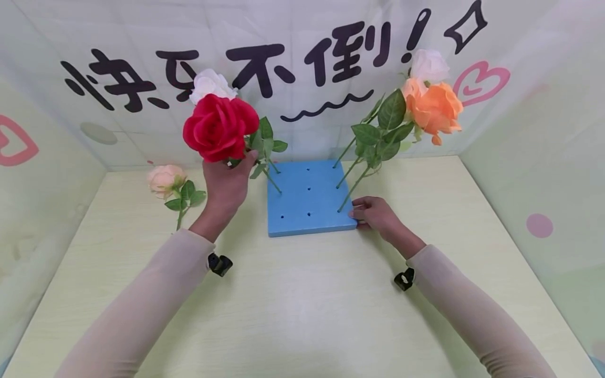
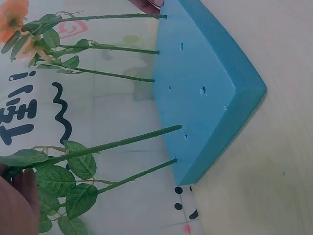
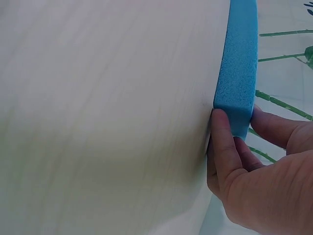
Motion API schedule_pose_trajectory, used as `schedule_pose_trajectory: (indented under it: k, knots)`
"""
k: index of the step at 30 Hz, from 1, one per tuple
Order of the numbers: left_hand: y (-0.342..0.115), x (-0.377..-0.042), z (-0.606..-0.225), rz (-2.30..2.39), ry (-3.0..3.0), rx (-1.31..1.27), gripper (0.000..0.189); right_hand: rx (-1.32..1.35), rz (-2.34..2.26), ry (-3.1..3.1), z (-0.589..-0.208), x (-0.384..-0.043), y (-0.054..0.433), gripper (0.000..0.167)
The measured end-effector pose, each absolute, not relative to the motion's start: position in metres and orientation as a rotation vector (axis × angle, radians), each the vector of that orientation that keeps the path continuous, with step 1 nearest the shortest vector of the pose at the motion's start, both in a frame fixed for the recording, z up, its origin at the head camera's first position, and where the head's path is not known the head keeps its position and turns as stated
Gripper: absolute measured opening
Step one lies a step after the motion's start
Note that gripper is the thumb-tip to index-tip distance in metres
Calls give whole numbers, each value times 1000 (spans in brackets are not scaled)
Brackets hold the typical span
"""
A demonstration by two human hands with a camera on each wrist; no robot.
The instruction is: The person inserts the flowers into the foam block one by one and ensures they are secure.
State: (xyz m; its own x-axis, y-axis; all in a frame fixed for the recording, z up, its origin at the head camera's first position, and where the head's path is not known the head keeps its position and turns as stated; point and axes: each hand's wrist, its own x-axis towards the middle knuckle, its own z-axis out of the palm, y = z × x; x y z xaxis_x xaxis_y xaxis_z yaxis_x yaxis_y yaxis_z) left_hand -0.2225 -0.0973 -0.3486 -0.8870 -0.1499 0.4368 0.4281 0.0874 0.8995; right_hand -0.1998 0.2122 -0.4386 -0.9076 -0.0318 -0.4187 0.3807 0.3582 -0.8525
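Observation:
My left hand (image 1: 226, 184) pinches the stem of a red artificial rose (image 1: 219, 127) just below its bloom. In the left wrist view, the stem's lower end (image 2: 173, 129) is right beside a hole in the blue foam board (image 2: 215, 54). Behind the red rose, a white rose (image 1: 210, 84) stands in the board's far left hole. With thumb and fingers, my right hand (image 1: 378, 215) grips the board's near right corner (image 3: 239, 93). Along the right side stand an orange rose (image 1: 436, 109), a peach rose (image 1: 412, 89) and a pale pink rose (image 1: 429, 65).
A light pink rose (image 1: 165, 179) with leaves lies on the pale wooden table (image 1: 302, 304), left of my left forearm. Behind the board hangs a printed backdrop (image 1: 302, 131) with large black characters. Side panels flank the table.

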Motion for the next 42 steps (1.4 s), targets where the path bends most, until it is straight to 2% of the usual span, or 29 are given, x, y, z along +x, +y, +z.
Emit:
schedule_pose_trajectory:
  k: [8, 23, 34, 42]
  knots:
    - [-97, -229, -350, -1824, -2001, -321, 62, 303, -1568, 2259, -439, -200, 212, 46]
    - [-99, -235, -348, -1773, -2067, -289, 51, 292, -1561, 2260, -440, -200, 213, 46]
    - [-98, -234, -351, -1837, -2070, -381, 52, 299, -1565, 2269, -439, -200, 213, 45]
    - [-101, -237, -354, -1787, -2115, -341, 63, 296, -1558, 2272, -438, -200, 212, 45]
